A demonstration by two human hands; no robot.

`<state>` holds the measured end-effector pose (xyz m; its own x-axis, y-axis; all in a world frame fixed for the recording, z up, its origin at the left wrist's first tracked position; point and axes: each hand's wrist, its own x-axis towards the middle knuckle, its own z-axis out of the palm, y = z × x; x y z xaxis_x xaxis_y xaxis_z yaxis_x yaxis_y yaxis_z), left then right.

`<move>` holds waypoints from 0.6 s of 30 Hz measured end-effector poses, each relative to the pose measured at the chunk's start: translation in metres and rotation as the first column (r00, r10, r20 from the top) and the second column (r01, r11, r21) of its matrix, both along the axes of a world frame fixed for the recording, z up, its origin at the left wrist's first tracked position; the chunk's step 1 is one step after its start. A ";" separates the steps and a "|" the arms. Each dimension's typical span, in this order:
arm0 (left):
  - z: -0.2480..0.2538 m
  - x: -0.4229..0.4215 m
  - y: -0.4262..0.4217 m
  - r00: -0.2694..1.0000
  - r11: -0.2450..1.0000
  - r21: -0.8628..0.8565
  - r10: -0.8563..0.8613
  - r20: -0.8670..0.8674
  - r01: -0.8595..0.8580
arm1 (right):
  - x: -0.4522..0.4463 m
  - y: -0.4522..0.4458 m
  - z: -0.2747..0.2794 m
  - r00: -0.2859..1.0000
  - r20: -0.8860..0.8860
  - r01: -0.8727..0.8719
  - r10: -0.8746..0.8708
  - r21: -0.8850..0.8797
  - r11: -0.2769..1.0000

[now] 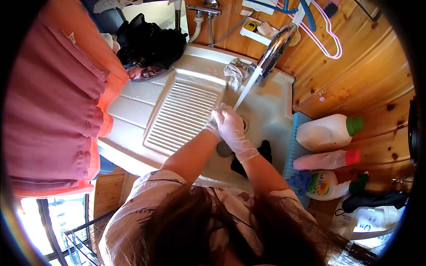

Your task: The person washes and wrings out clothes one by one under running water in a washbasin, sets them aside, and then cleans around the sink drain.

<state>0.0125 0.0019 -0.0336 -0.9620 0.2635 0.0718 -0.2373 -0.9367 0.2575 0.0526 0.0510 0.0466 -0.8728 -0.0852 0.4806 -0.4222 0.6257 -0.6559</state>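
My left hand [213, 126] and my right hand [231, 123], both in thin whitish gloves, are closed and pressed together over the sink, beside the ribbed washboard. Something pale may be between them; the gloves hide what it is. A stream of water [248, 88] runs from the chrome faucet [277, 44] just beyond my fingers. A dark, sock-like cloth [253, 160] lies in the sink basin [270, 117] near my right forearm. Behind the hands a wet grey-white cloth [237, 73] rests by the faucet. The washboard [182, 113] is left of the hands.
A heap of black clothes [151, 44] sits at the back left. Pink curtains [57, 111] hang on the left. On the right, a white jug [321, 133], a pink bottle [319, 160] and a spray bottle [326, 185] lie by a blue rack [293, 146]. Pink hangers [330, 35] hang above.
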 end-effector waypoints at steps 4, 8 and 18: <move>0.066 0.022 -0.004 0.730 0.777 -0.452 -0.015 0.683 0.439 | -0.064 0.033 -0.008 0.839 0.459 0.235 -0.292 0.177 0.956; 0.000 0.032 -0.008 0.965 0.731 -0.632 -0.226 0.133 0.258 | -0.065 0.044 0.023 0.823 0.559 -0.129 -0.096 0.348 0.929; 0.058 0.066 -0.044 0.806 0.463 -0.687 -0.112 0.582 0.560 | -0.086 0.058 0.019 0.463 0.769 -0.063 0.442 -0.468 0.881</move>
<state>0.0788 -0.0423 0.0243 -0.6412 0.2926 -0.7094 -0.7656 -0.1803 0.6175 -0.0333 0.1087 0.0659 -0.8235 -0.3797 -0.4215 0.3449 0.2548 -0.9034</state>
